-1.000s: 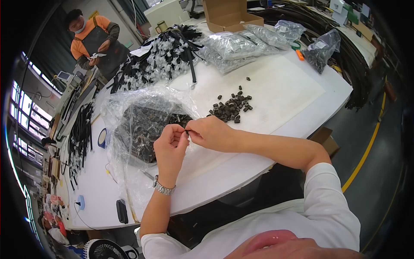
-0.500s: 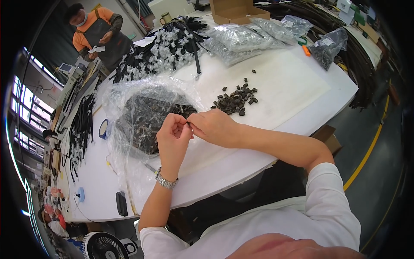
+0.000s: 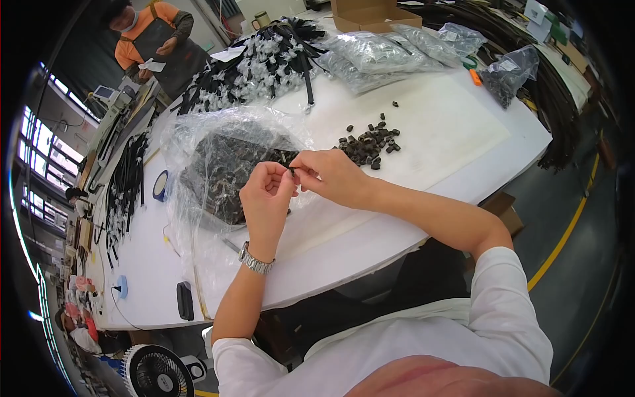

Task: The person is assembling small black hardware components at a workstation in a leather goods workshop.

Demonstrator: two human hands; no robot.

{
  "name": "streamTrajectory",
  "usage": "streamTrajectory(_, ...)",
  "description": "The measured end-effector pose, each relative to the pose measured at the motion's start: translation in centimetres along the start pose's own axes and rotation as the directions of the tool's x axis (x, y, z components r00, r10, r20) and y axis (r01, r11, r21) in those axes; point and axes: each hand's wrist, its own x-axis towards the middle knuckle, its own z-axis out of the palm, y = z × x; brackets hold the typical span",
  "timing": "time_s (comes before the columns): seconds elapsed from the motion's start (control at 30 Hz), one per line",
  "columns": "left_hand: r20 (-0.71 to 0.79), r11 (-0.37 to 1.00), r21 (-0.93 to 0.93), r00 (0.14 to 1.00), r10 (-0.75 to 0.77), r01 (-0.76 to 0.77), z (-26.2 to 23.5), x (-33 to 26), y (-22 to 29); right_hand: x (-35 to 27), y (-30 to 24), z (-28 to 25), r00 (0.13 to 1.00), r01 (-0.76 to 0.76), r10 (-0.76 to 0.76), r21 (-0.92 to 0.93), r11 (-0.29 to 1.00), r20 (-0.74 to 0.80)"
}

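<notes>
My left hand (image 3: 268, 195) and my right hand (image 3: 334, 177) meet fingertip to fingertip over the near part of the table. Pinched between them is a small dark piece (image 3: 291, 171), mostly covered by the fingers, so its exact kind cannot be made out. Just beyond my right hand lies a loose pile of small dark loop-shaped pieces (image 3: 370, 145), with a few strays around it. Left of my hands, a large clear plastic bag (image 3: 228, 172) spreads open, full of similar dark pieces. A metal-band watch (image 3: 256, 259) is on my left wrist.
Black straps with whitish ends (image 3: 258, 69) heap at the back, beside filled clear bags (image 3: 377, 56) and an open cardboard box (image 3: 374, 16). Orange-handled scissors or a cutter (image 3: 475, 77) lie at right. A tape roll (image 3: 160, 186) stands left; a person (image 3: 159, 46) works beyond.
The view has shifted slightly. My right hand has risen a little and its fingers have changed their hold on the small dark piece; my left hand stays pinched.
</notes>
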Motion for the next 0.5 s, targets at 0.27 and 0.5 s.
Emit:
streamTrajectory(0.27, -0.013, 0.997, 0.067, 1.000, 0.027, -0.027, 0.0, -0.1, 0.1, 0.1, -0.2, 0.3, 0.999, 0.032, -0.032, 0.016, 0.999, 0.007)
streamTrajectory(0.5, 0.232, 0.961, -0.230, 0.968, -0.098, 0.152, -2.4, 1.3, -0.4, 1.1, 0.4, -1.6, 0.913, -0.359, 0.208, 0.447, 0.819, 0.352)
